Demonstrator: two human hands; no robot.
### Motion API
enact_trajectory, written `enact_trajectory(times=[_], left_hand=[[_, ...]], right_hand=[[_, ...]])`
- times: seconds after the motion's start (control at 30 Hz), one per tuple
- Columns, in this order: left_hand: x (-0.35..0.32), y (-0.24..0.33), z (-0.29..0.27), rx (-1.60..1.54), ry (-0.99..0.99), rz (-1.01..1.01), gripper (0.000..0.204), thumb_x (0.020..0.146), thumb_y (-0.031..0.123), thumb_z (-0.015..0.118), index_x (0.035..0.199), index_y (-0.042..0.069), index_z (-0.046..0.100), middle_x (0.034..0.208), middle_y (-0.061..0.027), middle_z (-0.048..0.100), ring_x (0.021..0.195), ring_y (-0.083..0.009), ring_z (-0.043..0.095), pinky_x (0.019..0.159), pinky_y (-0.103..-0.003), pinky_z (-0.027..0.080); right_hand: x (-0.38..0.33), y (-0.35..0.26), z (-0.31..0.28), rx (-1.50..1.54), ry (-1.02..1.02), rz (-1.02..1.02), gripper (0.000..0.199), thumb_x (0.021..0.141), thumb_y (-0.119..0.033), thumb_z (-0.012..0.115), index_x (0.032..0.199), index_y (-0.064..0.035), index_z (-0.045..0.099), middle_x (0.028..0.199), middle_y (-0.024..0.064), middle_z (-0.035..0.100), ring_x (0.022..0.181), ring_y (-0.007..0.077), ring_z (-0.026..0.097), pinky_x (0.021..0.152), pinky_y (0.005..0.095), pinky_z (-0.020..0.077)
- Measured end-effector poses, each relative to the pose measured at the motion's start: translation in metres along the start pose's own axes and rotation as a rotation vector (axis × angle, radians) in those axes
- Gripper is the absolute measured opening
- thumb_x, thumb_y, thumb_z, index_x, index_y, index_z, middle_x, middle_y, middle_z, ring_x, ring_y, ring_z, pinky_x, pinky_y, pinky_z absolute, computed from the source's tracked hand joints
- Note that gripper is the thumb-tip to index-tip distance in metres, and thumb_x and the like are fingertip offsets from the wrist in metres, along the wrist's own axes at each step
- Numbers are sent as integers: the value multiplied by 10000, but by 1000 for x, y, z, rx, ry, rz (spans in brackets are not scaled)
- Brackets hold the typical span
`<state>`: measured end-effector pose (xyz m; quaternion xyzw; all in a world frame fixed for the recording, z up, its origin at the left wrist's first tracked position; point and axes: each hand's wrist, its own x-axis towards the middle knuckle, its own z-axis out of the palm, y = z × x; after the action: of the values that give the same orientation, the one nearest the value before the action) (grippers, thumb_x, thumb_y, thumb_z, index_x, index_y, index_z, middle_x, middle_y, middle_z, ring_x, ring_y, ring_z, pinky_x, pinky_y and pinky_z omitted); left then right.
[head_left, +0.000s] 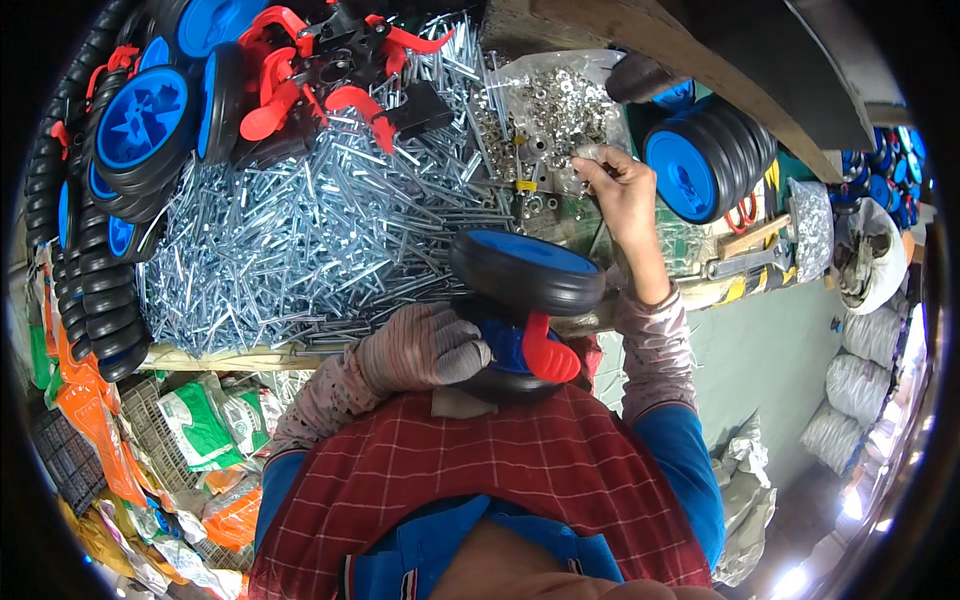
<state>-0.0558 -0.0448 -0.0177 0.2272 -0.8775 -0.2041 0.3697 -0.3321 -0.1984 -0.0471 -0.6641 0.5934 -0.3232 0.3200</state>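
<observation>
My left hand, in a striped knit glove, is closed on a twin-wheel caster in front of my apron. The caster has black tyres, blue hubs and a red brake lever; its lower wheel is partly hidden by the upper one. My bare right hand reaches to a pile of small metal nuts and washers on clear plastic. Its thumb and fingers are pinched together at the pile's near edge. What lies between them is too small to make out. Long steel bolts fill the bench left of it.
Black brackets with red levers lie on the bolts. Wheels with blue hubs are stacked at the left, and more wheels at the right. A wrench and a hammer lie by the right bench edge. A wooden beam crosses above.
</observation>
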Motion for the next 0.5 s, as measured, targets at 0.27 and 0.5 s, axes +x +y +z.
enact_trajectory(times=[0.27, 0.5], left_hand=[[-4, -1, -1, -5, -22, -56, 352, 681, 116, 728, 1014, 87, 619, 888, -101, 648, 736, -279, 679, 574, -363, 571], [-5, 1, -2, 38, -41, -48, 326, 692, 131, 721, 1007, 94, 643, 894, -106, 671, 743, -277, 684, 587, -372, 568]], right_hand=[[6, -19, 20, 32, 116, -240, 114, 804, -45, 783, 897, -23, 720, 793, 94, 720, 641, 131, 656, 595, 261, 509], [5, -25, 18, 91, 81, -364, 132, 812, 15, 743, 944, 3, 748, 887, 86, 742, 740, 95, 650, 680, 238, 500]])
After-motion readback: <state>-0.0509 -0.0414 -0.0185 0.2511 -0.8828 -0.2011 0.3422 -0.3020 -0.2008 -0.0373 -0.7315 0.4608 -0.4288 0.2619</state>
